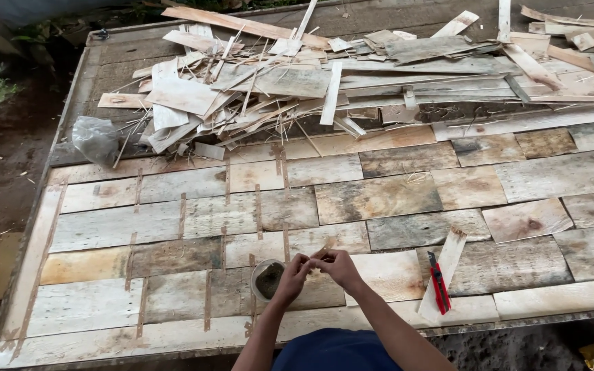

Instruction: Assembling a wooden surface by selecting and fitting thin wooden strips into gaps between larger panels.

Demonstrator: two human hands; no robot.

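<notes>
Both hands meet low over the board, fingertips together. The left hand [293, 271] and right hand [337, 264] pinch a small, thin strip [326, 246] between closed fingers; what it is made of cannot be told. Just under the left hand sits a round cup [265, 279] of dark stuff, partly hidden by the wrist. To the right, near but apart, a red knife [438, 282] lies on a loose slat [443, 271]. Beyond stretches the board [379, 199] of patched veneer sheets joined by brown tape [207, 300]. Farther off, a heap of scraps [324, 79] covers the far edge, with a grey bag [95, 139] at its left end.
</notes>
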